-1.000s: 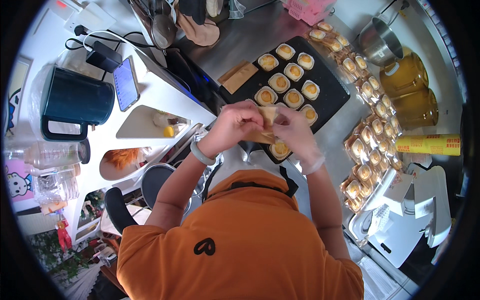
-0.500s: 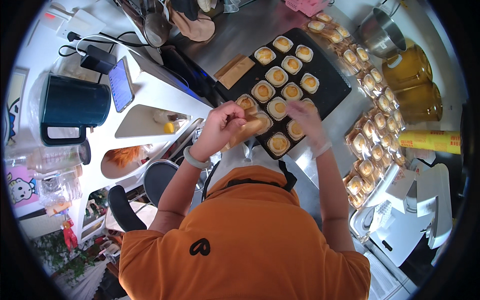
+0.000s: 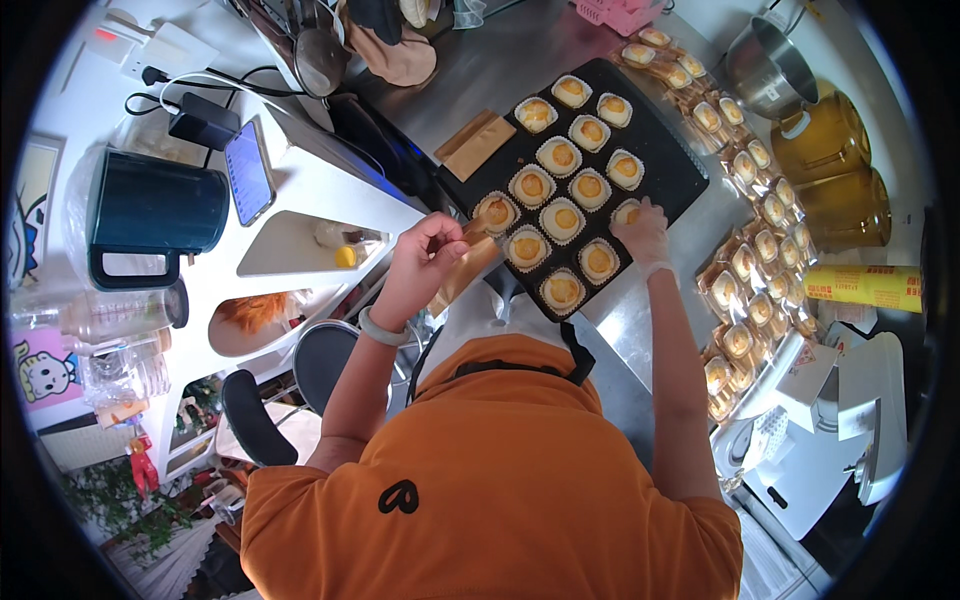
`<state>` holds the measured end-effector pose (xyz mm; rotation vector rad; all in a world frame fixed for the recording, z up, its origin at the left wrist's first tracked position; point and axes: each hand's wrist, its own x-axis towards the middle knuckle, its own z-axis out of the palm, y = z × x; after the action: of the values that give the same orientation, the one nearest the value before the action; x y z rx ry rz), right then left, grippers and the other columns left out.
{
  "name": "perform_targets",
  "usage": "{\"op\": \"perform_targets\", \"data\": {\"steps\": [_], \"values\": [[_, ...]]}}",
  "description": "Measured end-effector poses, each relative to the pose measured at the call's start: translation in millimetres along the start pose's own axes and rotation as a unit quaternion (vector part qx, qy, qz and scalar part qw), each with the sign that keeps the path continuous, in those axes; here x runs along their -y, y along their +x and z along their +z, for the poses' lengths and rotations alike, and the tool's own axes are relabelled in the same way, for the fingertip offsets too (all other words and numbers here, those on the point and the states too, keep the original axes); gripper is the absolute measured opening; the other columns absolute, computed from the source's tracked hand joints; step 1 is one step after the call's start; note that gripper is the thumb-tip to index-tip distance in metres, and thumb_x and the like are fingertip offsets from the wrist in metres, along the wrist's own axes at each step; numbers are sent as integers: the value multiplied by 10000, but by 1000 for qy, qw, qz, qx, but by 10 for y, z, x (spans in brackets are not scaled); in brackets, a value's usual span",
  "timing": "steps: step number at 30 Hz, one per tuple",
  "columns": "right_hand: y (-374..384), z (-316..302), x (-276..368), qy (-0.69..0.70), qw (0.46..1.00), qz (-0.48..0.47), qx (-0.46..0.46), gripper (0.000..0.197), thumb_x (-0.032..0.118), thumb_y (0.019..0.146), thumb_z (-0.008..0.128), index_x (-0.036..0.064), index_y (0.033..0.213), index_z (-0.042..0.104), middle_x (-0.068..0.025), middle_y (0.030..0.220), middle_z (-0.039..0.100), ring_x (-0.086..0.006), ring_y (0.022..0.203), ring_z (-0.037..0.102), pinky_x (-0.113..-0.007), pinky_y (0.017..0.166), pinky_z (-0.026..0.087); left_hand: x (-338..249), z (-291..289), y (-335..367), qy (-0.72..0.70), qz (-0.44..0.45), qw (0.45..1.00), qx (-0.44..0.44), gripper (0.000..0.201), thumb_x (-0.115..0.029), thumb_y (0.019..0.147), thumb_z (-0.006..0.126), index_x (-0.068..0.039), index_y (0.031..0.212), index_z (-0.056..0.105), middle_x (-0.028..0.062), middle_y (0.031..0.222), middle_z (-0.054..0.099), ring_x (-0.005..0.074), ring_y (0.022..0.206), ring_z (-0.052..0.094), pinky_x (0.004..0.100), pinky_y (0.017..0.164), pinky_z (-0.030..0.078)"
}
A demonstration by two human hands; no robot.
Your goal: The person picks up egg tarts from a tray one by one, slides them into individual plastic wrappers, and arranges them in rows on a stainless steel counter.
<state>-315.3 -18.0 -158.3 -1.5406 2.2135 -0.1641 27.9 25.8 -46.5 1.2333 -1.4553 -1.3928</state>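
Observation:
Several small round pastries in white paper cups, such as this tart (image 3: 562, 220), stand on a black baking tray (image 3: 655, 150). My left hand (image 3: 428, 262) pinches a brown paper bag (image 3: 468, 268) by its edge, just off the tray's near left side. At the tray's right edge, my right hand (image 3: 643, 238), in a clear thin glove, has its fingers closed round a pastry (image 3: 627, 213) in its cup. Fingers partly cover that pastry. Flat brown paper bags (image 3: 475, 143) lie at the tray's left corner.
Rows of bagged pastries (image 3: 762, 275) line the counter's right side, with a steel pot (image 3: 768, 65) and amber containers (image 3: 830, 170) behind them. On the left, a white shelf unit carries a phone (image 3: 248, 172) and a dark green jug (image 3: 155, 215). A pink basket (image 3: 618, 12) stands far back.
My right hand has moved right and down onto a pastry at the tray's edge. My left hand has drawn slightly left with the bag, uncovering pastries there.

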Motion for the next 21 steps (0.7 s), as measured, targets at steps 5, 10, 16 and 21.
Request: {"op": "perform_targets", "data": {"steps": [5,10,16,21], "values": [[104,-3,-244,-5,999,-49,-24,847,187,585,751,-57,1295,360,-220,1145,476,-377,1069,470,-402,936,409,-6,51,34,-42,-5,999,23,81,-8,850,583,-43,839,511,-48,746,486,20,680,444,166,626,381],[-63,-310,-245,22,994,-81,-71,831,118,569,729,-30,1303,368,-210,1118,490,-376,1068,468,-391,943,398,12,125,119,-107,-23,992,61,83,-38,859,593,-63,849,515,-63,775,486,14,702,438,162,650,380],[-742,-1129,730,153,954,-254,-47,765,50,592,706,34,1290,394,-197,1141,465,-364,1080,462,-389,952,394,-56,340,237,-118,-31,989,87,94,-17,852,586,-56,804,514,-80,738,457,-5,673,403,153,609,352],[-1047,-1224,1081,99,927,-356,-66,773,8,599,708,64,1293,371,-162,1162,443,-353,1097,440,-384,946,402,-127,429,293,-107,-21,988,107,96,-21,845,593,-56,802,514,-81,735,447,-2,660,380,167,583,338]]}}
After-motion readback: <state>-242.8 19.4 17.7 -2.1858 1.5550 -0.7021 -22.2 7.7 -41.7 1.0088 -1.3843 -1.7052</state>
